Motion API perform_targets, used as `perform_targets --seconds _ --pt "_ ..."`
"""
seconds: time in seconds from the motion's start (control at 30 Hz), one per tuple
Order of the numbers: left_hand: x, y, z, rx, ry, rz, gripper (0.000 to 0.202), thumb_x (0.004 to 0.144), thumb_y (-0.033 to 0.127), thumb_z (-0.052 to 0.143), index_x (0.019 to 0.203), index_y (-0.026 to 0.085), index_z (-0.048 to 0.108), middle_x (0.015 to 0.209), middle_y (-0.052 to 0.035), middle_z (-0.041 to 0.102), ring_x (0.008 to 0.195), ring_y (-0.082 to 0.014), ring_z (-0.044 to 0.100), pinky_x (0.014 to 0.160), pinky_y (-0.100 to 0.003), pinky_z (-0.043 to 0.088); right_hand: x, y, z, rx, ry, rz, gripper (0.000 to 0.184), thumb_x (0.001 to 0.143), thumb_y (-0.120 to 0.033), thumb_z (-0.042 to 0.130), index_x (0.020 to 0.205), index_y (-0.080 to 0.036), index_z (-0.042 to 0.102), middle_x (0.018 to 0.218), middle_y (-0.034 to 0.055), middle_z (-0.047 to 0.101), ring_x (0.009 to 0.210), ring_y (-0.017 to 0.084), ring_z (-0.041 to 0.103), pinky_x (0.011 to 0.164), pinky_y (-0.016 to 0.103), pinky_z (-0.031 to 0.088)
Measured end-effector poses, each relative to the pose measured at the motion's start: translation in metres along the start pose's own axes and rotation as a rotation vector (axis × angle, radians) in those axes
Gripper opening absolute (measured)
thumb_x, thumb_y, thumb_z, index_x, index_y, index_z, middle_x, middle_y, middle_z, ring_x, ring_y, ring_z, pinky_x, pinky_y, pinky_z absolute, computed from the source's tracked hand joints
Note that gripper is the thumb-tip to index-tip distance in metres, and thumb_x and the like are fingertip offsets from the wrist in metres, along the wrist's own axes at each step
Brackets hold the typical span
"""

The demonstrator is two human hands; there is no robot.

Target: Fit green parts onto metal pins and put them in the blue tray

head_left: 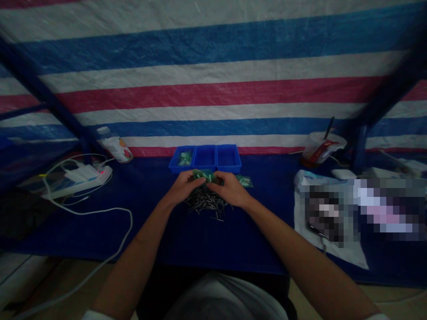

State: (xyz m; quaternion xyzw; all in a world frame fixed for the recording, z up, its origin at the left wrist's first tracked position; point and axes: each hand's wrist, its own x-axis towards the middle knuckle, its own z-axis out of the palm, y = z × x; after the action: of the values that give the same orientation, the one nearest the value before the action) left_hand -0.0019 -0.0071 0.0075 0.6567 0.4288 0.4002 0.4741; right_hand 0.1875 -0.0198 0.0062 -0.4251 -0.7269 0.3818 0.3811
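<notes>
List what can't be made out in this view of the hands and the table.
Head view:
- Green pieces: left grip and right grip hide part of them; shape and number unclear.
- Metal pins: too small and dim to identify; the hands hide the far end of the pile.
- Green item in the leftmost bin: too small to identify.
- Items on the white sheet: hidden by pixelation.
</notes>
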Motion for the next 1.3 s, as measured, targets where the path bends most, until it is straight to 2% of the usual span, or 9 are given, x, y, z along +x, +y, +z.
perform_targets --seconds 0.13,0.27,0.53,0.73,0.83,0.97,1.1,1.3 --pt "-0.001 -0.002 0.002 -0.016 -0.005 0.016 0.029 0.071 0.041 0.073 0.08 0.015 0.065 0.075 -0.0018 0.066 0.07 -0.0142 0.06 0.066 -0.027 0.047 -0.001 -0.001 0.0 0.008 -0.012 0.004 0.014 0.079 -0.022 0.058 0.067 -0.019 0.051 0.061 -0.0052 0.045 0.057 0.01 0.04 0.054 0.025 0.03" --pt "-0.001 -0.004 0.006 -0.006 0.016 0.008 0.032 0.07 0.044 0.075 0.08 0.015 0.065 0.073 -0.0014 0.066 0.067 -0.014 0.058 0.063 -0.026 0.045 -0.002 0.0 0.001 -0.022 0.018 -0.016 0.017 0.076 -0.022 0.058 0.063 -0.019 0.047 0.059 -0.006 0.042 0.056 0.009 0.038 0.053 0.026 0.027" --pt "-0.002 -0.004 0.01 0.008 0.028 0.029 0.029 0.069 0.039 0.077 0.079 0.015 0.064 0.07 -0.0006 0.065 0.062 -0.0122 0.057 0.061 -0.025 0.044 -0.004 -0.002 0.0 -0.123 0.051 -0.058 0.017 0.072 -0.021 0.061 0.062 -0.019 0.047 0.058 -0.0057 0.046 0.055 0.009 0.04 0.055 0.024 0.028" --pt "0.0 -0.007 0.004 0.106 0.043 0.084 0.029 0.073 0.042 0.073 0.08 0.014 0.067 0.074 -0.0033 0.067 0.065 -0.0141 0.058 0.063 -0.027 0.045 -0.003 -0.001 0.002 -0.032 0.04 -0.055 0.019 0.075 -0.025 0.062 0.062 -0.019 0.049 0.059 -0.0054 0.048 0.055 0.009 0.041 0.054 0.024 0.03" --pt "0.0 -0.008 0.004 0.192 0.096 0.131 0.027 0.076 0.04 0.069 0.083 0.015 0.069 0.078 -0.004 0.07 0.07 -0.0161 0.061 0.067 -0.028 0.047 -0.002 0.001 0.002 -0.039 0.056 -0.041 0.022 0.077 -0.03 0.063 0.063 -0.019 0.05 0.06 -0.0049 0.049 0.056 0.01 0.043 0.053 0.024 0.029" --pt "-0.001 -0.006 0.007 0.313 0.182 0.213 0.02 0.076 0.035 0.066 0.075 0.015 0.067 0.072 -0.0028 0.068 0.068 -0.0157 0.059 0.064 -0.027 0.046 -0.001 0.003 0.001 -0.091 0.086 -0.039 0.022 0.078 -0.03 0.065 0.064 -0.019 0.052 0.061 -0.0045 0.052 0.057 0.009 0.043 0.054 0.024 0.029" --pt "-0.003 -0.003 0.01 0.327 0.149 0.246 0.017 0.075 0.032 0.066 0.075 0.015 0.066 0.071 -0.0027 0.067 0.067 -0.0152 0.059 0.065 -0.027 0.046 -0.002 0.0 0.003 -0.175 0.079 -0.058 0.017 0.078 -0.021 0.064 0.064 -0.018 0.054 0.061 -0.004 0.053 0.056 0.01 0.045 0.056 0.025 0.028" --pt "-0.003 0.0 0.014 0.394 0.193 0.294 0.011 0.071 0.027 0.063 0.071 0.017 0.063 0.07 -0.0019 0.065 0.067 -0.0157 0.059 0.065 -0.028 0.045 -0.003 0.002 0.006 -0.34 0.084 -0.096 0.016 0.08 -0.024 0.064 0.066 -0.019 0.057 0.063 -0.0016 0.058 0.058 0.012 0.049 0.055 0.026 0.027"
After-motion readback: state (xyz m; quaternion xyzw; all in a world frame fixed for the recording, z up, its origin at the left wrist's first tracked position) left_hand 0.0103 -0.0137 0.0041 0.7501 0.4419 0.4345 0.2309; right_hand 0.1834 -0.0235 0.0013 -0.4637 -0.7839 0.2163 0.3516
